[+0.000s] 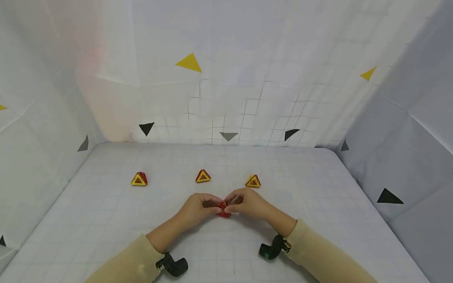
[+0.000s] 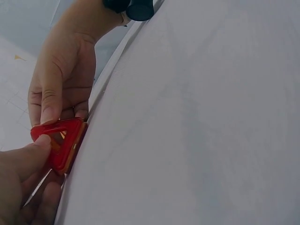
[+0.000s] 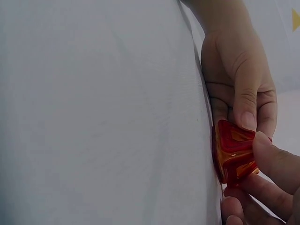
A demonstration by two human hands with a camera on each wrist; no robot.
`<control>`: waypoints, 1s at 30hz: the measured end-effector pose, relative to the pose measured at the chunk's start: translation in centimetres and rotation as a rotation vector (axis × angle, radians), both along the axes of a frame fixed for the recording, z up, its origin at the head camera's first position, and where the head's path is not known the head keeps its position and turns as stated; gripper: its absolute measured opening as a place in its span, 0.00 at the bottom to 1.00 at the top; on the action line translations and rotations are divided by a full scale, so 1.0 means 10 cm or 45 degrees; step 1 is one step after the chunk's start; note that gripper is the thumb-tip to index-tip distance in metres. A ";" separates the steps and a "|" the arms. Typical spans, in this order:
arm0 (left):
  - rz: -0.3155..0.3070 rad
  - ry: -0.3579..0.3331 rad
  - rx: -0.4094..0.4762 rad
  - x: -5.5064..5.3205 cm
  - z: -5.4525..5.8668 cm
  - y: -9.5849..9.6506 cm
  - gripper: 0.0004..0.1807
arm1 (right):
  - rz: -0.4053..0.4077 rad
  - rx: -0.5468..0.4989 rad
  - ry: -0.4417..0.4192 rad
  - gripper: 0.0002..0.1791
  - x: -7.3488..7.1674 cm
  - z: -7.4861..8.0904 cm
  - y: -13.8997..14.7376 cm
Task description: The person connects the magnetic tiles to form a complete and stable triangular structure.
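Observation:
Between both hands, low over the table, is a small triangular pyramid of red and orange translucent tiles (image 1: 223, 215). The left hand (image 1: 197, 209) pinches its left side with thumb and fingers. From the other side the right hand (image 1: 248, 203) grips it the same way. In the left wrist view a red triangular face (image 2: 71, 136) with an open centre shows, a thumb pressed to it. Orange edges appear between red faces of the pyramid (image 3: 230, 157) in the right wrist view. Fingers hide part of it.
Three similar yellow-and-red pyramids stand farther back on the white table (image 1: 88, 220): a left one (image 1: 139, 179), a middle one (image 1: 203, 176) and a right one (image 1: 253, 181). White sheets (image 1: 226, 39) with black and yellow triangles rise behind and at both sides.

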State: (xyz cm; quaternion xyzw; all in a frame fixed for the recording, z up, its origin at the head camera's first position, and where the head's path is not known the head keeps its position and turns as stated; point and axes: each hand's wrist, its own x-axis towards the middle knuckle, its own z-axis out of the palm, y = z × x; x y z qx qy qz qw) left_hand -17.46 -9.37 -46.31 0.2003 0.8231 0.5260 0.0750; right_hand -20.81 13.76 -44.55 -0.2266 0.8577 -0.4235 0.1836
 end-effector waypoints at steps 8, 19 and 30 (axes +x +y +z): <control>-0.007 -0.009 -0.018 0.00 0.01 -0.01 0.10 | 0.029 -0.026 -0.004 0.15 0.00 0.00 -0.01; -0.043 -0.031 0.001 0.00 0.02 -0.03 0.11 | 0.065 0.006 -0.020 0.17 0.01 0.02 -0.01; 0.021 -0.028 -0.057 0.01 0.03 -0.09 0.10 | 0.072 0.005 -0.014 0.17 0.01 0.02 0.00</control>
